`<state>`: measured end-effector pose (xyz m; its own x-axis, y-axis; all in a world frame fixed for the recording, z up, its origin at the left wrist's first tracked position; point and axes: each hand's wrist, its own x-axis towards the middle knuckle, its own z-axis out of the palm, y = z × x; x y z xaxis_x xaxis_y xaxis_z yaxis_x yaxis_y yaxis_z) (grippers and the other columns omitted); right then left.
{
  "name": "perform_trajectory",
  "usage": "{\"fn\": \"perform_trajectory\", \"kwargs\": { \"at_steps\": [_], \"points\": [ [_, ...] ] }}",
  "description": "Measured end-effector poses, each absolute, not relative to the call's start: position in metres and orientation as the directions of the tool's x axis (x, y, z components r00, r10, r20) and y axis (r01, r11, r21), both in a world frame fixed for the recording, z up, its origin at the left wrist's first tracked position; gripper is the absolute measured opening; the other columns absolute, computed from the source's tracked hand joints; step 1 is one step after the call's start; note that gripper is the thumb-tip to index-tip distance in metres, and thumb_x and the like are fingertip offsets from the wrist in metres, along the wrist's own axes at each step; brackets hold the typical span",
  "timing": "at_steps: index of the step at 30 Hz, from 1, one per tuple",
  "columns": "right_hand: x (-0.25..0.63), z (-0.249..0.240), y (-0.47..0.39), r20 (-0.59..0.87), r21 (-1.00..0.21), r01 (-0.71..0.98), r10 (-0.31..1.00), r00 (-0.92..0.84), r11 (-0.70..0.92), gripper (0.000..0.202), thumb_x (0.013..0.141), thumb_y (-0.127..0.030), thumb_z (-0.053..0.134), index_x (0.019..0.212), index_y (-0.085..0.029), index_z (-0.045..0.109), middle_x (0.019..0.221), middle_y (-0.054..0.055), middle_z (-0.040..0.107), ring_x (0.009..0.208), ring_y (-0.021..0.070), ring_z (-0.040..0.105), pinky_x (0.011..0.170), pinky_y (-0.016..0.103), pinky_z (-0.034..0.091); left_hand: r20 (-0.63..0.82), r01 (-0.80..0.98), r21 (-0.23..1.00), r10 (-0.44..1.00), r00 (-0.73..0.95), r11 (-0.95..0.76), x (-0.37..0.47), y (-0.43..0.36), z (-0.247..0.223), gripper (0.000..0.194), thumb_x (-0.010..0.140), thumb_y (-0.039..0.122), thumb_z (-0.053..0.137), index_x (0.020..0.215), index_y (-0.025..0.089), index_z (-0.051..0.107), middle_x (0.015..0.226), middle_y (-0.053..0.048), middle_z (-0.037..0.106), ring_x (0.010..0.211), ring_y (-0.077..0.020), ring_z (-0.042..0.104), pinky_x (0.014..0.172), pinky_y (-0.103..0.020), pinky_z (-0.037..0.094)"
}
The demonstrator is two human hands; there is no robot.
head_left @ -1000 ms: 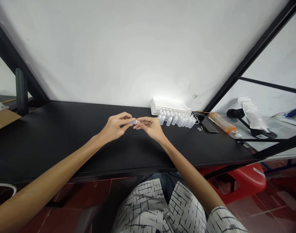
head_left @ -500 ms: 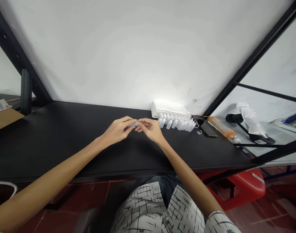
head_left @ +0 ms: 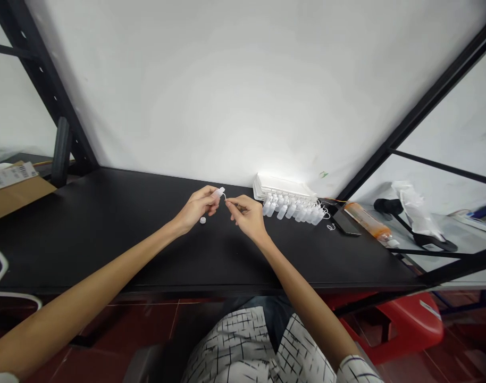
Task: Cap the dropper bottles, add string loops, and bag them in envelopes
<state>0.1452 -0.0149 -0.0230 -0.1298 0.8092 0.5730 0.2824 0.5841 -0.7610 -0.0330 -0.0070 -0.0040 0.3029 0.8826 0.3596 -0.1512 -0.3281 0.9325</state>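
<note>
My left hand (head_left: 199, 206) is closed around a small translucent plastic bottle (head_left: 219, 191), its top end sticking up past the fingers. A thin white strap (head_left: 224, 195) curves off that top. My right hand (head_left: 246, 215) pinches the strap's free end between thumb and forefinger, a short gap from the left hand. Below the left fingers, a small white cap (head_left: 203, 220) lies on the black table (head_left: 147, 207). To the right of my right hand, several similar small bottles (head_left: 291, 208) with white loops lie in a row.
A stack of flat white pieces (head_left: 285, 186) sits against the wall behind the bottles. Further right are a loose white loop (head_left: 331, 227), a dark phone (head_left: 346, 222) and an orange-labelled bottle (head_left: 368, 223). A cardboard box (head_left: 17, 191) stands at the left, beyond the black frame.
My hands have moved slightly apart, and the bottle's top and strap now show between them. A white cap is now visible on the table. The whole view has shifted a little.
</note>
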Motion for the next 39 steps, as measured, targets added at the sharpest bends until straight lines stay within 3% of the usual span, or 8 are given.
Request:
{"fn": "perform_trajectory", "kwargs": {
  "at_steps": [5, 10, 21, 27, 29, 32, 35, 39],
  "points": [
    [0.129, -0.018, -0.017, 0.688, -0.586, 0.453, 0.708, -0.159, 0.671, 0.023, 0.089, -0.035, 0.059, 0.084, -0.021, 0.076, 0.071, 0.003, 0.063, 0.057, 0.0127, 0.053, 0.060, 0.029, 0.046, 0.275, -0.352, 0.923, 0.906, 0.323, -0.155, -0.034, -0.006, 0.000, 0.015, 0.084, 0.029, 0.061, 0.081, 0.015, 0.057, 0.064, 0.002, 0.044, 0.054, -0.0089, 0.041, 0.048, -0.023, 0.035],
    [0.123, -0.020, -0.020, 0.742, -0.469, 0.526, 0.640, -0.202, 0.710, 0.025, 0.092, -0.031, 0.055, 0.086, -0.018, 0.075, 0.068, 0.002, 0.060, 0.057, 0.0116, 0.050, 0.059, 0.026, 0.041, 0.238, -0.360, 0.924, 0.931, 0.278, -0.129, -0.032, -0.011, 0.005, 0.025, 0.087, 0.037, 0.062, 0.084, 0.012, 0.062, 0.065, 0.002, 0.041, 0.055, -0.0088, 0.039, 0.048, -0.022, 0.032],
    [0.126, -0.021, -0.024, 0.762, -0.431, 0.529, 0.609, -0.220, 0.731, 0.024, 0.093, -0.027, 0.054, 0.087, -0.017, 0.075, 0.068, 0.001, 0.059, 0.056, 0.0101, 0.049, 0.058, 0.024, 0.041, 0.164, -0.311, 0.949, 0.930, 0.330, -0.057, -0.034, -0.011, 0.004, 0.027, 0.087, 0.039, 0.065, 0.089, 0.012, 0.062, 0.070, 0.001, 0.042, 0.058, -0.0077, 0.038, 0.045, -0.018, 0.028],
    [0.129, -0.017, -0.025, 0.726, -0.499, 0.530, 0.664, -0.176, 0.686, 0.028, 0.092, -0.033, 0.054, 0.078, -0.018, 0.073, 0.071, 0.003, 0.062, 0.060, 0.0112, 0.054, 0.057, 0.025, 0.042, 0.204, -0.259, 0.960, 0.907, 0.369, -0.111, -0.034, -0.008, -0.001, 0.029, 0.088, 0.043, 0.063, 0.090, 0.014, 0.060, 0.073, 0.002, 0.040, 0.058, -0.0077, 0.036, 0.046, -0.019, 0.028],
    [0.134, -0.012, -0.024, 0.700, -0.580, 0.487, 0.705, -0.113, 0.653, 0.031, 0.092, -0.036, 0.055, 0.074, -0.018, 0.072, 0.074, 0.004, 0.064, 0.062, 0.0124, 0.058, 0.056, 0.025, 0.044, 0.211, -0.191, 0.971, 0.893, 0.397, -0.145, -0.035, -0.008, -0.002, 0.032, 0.087, 0.046, 0.062, 0.089, 0.014, 0.060, 0.072, 0.002, 0.038, 0.057, -0.0074, 0.035, 0.045, -0.019, 0.027],
    [0.142, -0.006, -0.022, 0.593, -0.761, 0.312, 0.805, -0.019, 0.569, 0.026, 0.087, -0.039, 0.060, 0.085, -0.017, 0.073, 0.080, 0.005, 0.068, 0.062, 0.0137, 0.063, 0.051, 0.025, 0.047, 0.179, -0.041, 0.983, 0.893, 0.413, -0.178, -0.036, -0.009, -0.004, 0.033, 0.087, 0.048, 0.061, 0.092, 0.015, 0.061, 0.068, 0.003, 0.037, 0.053, -0.0072, 0.032, 0.044, -0.020, 0.023],
    [0.147, -0.004, -0.020, 0.455, -0.873, 0.155, 0.887, -0.084, 0.462, 0.026, 0.079, -0.038, 0.068, 0.095, -0.017, 0.073, 0.078, 0.004, 0.070, 0.064, 0.0160, 0.067, 0.050, 0.025, 0.051, 0.184, 0.059, 0.972, 0.894, 0.408, -0.227, -0.037, -0.011, -0.005, 0.030, 0.089, 0.047, 0.058, 0.098, 0.018, 0.059, 0.064, 0.005, 0.037, 0.052, -0.0076, 0.032, 0.045, -0.019, 0.023],
    [0.149, -0.003, -0.021, 0.367, -0.918, 0.060, 0.899, -0.239, 0.391, 0.027, 0.074, -0.037, 0.074, 0.091, -0.017, 0.075, 0.075, 0.004, 0.072, 0.069, 0.0182, 0.070, 0.059, 0.029, 0.058, 0.200, 0.021, 0.972, 0.871, 0.449, -0.234, -0.037, -0.012, -0.006, 0.026, 0.090, 0.046, 0.058, 0.093, 0.021, 0.049, 0.058, 0.009, 0.030, 0.048, -0.0064, 0.026, 0.045, -0.018, 0.021]
  ]
}}
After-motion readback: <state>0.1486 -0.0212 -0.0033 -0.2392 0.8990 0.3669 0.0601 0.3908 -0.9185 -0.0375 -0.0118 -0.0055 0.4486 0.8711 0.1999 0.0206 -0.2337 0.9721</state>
